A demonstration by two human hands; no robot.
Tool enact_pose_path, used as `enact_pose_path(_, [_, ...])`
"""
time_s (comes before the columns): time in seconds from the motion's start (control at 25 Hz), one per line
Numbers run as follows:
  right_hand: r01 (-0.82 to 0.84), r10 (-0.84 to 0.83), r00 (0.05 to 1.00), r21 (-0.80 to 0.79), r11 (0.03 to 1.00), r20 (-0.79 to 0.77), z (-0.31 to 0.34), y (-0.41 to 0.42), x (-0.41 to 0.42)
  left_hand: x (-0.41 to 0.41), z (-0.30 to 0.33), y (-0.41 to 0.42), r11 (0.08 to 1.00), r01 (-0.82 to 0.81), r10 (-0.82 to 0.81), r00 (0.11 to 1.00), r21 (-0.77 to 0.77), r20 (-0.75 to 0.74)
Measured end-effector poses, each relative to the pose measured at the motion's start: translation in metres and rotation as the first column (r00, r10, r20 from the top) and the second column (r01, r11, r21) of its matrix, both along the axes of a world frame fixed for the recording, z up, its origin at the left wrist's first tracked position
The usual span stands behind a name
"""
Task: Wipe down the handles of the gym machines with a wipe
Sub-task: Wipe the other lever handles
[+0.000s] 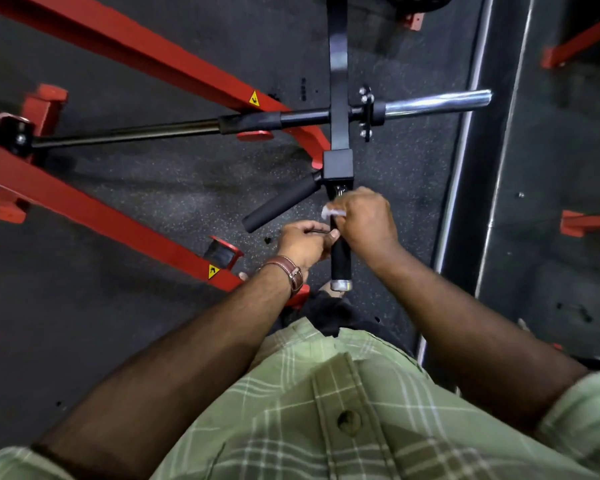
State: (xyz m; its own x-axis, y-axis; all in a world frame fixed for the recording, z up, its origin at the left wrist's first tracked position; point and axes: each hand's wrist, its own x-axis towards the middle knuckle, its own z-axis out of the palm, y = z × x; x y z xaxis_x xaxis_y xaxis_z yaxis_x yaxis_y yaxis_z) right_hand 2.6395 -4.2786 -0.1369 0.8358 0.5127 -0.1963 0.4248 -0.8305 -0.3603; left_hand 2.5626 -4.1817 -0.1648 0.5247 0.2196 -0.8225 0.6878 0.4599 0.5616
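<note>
**Both hands at the near black handle of the red machine**

Nearest is a green plaid button shirt [326,410], with both bare forearms reaching forward. The left hand [303,242], with a brown leather strap [290,271] on its wrist, pinches a thin dark object whose nature I cannot tell, thumb tip touching the black cylindrical foam-covered handle [340,258] with the silver end cap. The right hand [364,220] is curled around the upper part of this handle, clamping a crumpled white wipe [331,213] against it. Just left, a second black foam handle [279,204] angles away from the same black square bracket [338,164]. Beyond runs a chrome bar [437,103], over red steel frame beams [136,50] standing on black speckled rubber floor [187,188].
</note>
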Motion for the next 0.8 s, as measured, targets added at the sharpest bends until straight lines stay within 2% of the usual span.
enact_pose_path(0.08, [-0.124, 0.135, 0.974, -0.07, 0.99, 0.18, 0.005, 0.019, 0.013, 0.0, -0.003, -0.001, 1.0, -0.002, 0.002, 1.0, 0.002, -0.009])
enact_pose_path(0.16, [-0.241, 0.271, 0.941, -0.162, 0.957, 0.203, 0.012, 0.031, 0.004, -0.001, -0.007, 0.0, 0.999, 0.023, -0.022, 0.999, 0.037, -0.039])
enact_pose_path(0.2, [-0.266, 0.295, 0.948, -0.211, 0.941, 0.122, 0.017, 0.032, -0.003, -0.003, -0.009, 0.001, 0.999, 0.028, -0.026, 0.998, 0.04, -0.053])
enact_pose_path(0.28, [-0.225, 0.19, 0.973, -0.337, 0.914, -0.133, 0.023, 0.029, -0.009, -0.006, -0.009, 0.003, 1.0, 0.024, -0.024, 0.998, -0.009, -0.055])
enact_pose_path(0.32, [-0.203, 0.146, 0.973, -0.358, 0.911, -0.18, 0.021, 0.027, -0.005, -0.007, -0.007, 0.005, 0.998, 0.026, -0.028, 0.999, -0.053, -0.045])
enact_pose_path(0.36, [-0.192, 0.141, 0.976, -0.347, 0.918, -0.166, 0.018, 0.029, 0.002, -0.008, -0.007, 0.008, 0.994, 0.037, -0.04, 0.999, -0.102, -0.033])
enact_pose_path(0.48, [-0.184, 0.192, 0.981, -0.274, 0.944, 0.001, 0.004, 0.037, 0.014, -0.01, -0.007, 0.016, 0.98, 0.077, -0.076, 0.997, -0.186, 0.011])
enact_pose_path(0.56, [-0.151, 0.147, 0.988, -0.134, 0.979, -0.041, -0.003, 0.023, 0.007, -0.012, -0.008, 0.014, 0.981, 0.059, -0.056, 0.998, -0.183, 0.02])
enact_pose_path(0.64, [0.075, -0.057, 0.99, 0.138, 0.988, -0.132, -0.002, -0.001, -0.015, -0.015, -0.007, 0.012, 0.985, 0.048, -0.047, 0.999, -0.165, 0.011])
enact_pose_path(0.68, [0.24, -0.197, 0.964, 0.27, 0.932, -0.178, -0.002, -0.011, -0.025, -0.015, -0.006, 0.011, 0.987, 0.058, -0.057, 0.998, -0.147, 0.009])
enact_pose_path(0.72, [0.41, -0.346, 0.909, 0.352, 0.841, -0.231, -0.004, -0.014, -0.03, -0.015, -0.005, 0.011, 0.99, 0.072, -0.071, 0.997, -0.123, 0.008])
enact_pose_path(0.76, [0.587, -0.483, 0.808, 0.398, 0.705, -0.337, -0.008, -0.01, -0.029, -0.014, -0.004, 0.01, 0.993, 0.079, -0.079, 0.997, -0.093, 0.002])
enact_pose_path(0.8, [0.748, -0.569, 0.663, 0.416, 0.517, -0.486, -0.015, -0.003, -0.02, -0.013, -0.005, 0.009, 0.995, 0.079, -0.08, 0.997, -0.06, -0.008])
